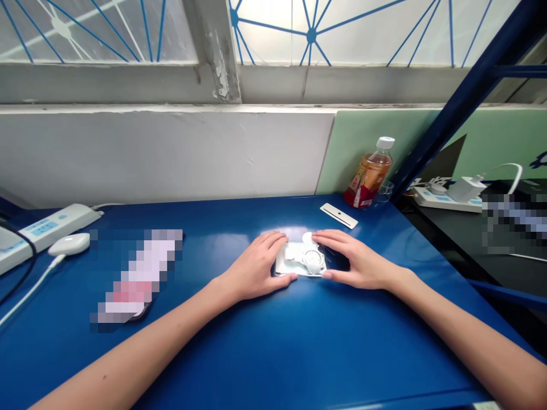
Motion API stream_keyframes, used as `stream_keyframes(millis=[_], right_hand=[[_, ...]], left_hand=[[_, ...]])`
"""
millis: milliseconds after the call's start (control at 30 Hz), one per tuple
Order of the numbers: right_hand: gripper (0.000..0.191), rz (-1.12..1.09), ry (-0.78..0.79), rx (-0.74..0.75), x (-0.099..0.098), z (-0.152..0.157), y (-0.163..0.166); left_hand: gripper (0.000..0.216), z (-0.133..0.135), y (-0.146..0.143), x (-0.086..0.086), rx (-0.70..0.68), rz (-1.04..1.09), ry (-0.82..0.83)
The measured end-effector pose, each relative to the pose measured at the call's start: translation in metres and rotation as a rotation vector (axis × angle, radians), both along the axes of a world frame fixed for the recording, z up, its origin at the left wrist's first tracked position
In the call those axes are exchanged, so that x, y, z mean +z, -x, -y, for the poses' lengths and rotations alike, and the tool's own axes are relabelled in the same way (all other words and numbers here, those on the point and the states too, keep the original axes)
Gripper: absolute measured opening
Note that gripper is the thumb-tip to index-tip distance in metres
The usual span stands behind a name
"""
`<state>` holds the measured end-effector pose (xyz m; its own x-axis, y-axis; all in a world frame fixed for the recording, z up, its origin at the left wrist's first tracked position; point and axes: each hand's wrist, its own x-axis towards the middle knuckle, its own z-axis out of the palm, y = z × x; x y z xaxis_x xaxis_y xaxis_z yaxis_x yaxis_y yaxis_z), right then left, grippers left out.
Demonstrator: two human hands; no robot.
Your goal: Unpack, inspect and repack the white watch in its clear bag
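Packet (293,264): white and shiny, on the blue surface (299,347), just right of frame centre.
Left hand (258,265): at packet's left side, thumb and fingers parted; cannot tell if gripping.
Right hand (363,261): at the right side, parted likewise; cannot tell if gripping.
White card (333,213): right of centre, near the bottle (368,177).
Power strip (64,220): left edge of frame.

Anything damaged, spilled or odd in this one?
Yes: the window post has a ragged pale patch where paint looks chipped. Blocky pixelation also hides patches at the left and right. No spill shows around the left hand, right hand or white packet.
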<state>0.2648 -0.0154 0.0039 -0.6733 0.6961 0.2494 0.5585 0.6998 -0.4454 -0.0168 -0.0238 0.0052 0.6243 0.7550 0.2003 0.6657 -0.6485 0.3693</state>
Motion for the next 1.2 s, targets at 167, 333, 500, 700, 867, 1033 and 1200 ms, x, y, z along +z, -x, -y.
stream_keyframes(millis=[167, 333, 500, 700, 867, 1033, 1200], right_hand=[[0.071, -0.007, 0.015, -0.018, -0.001, 0.001, 0.001], [0.073, -0.021, 0.002, -0.028, -0.003, -0.001, 0.003], [0.072, -0.023, -0.009, -0.027, -0.005, -0.004, 0.004], [0.073, -0.011, -0.004, -0.026, -0.009, -0.006, 0.003], [0.072, -0.036, 0.029, -0.037, -0.009, -0.006, 0.001], [0.072, -0.069, 0.05, -0.065, -0.01, -0.007, 0.0], [0.072, -0.048, 0.053, -0.086, -0.008, -0.006, 0.001]], left_hand=[[0.069, 0.0, -0.001, 0.001, 0.012, 0.03, 0.009], [0.067, -0.002, 0.0, -0.001, 0.044, 0.059, 0.002], [0.066, -0.005, 0.001, -0.001, 0.056, 0.084, 0.008], [0.063, -0.004, 0.001, 0.002, 0.072, 0.109, 0.013], [0.067, -0.006, 0.004, 0.003, 0.079, 0.117, 0.024], [0.072, -0.009, 0.01, 0.005, 0.047, 0.075, 0.051], [0.07, -0.008, 0.011, 0.003, 0.049, 0.07, 0.041]])
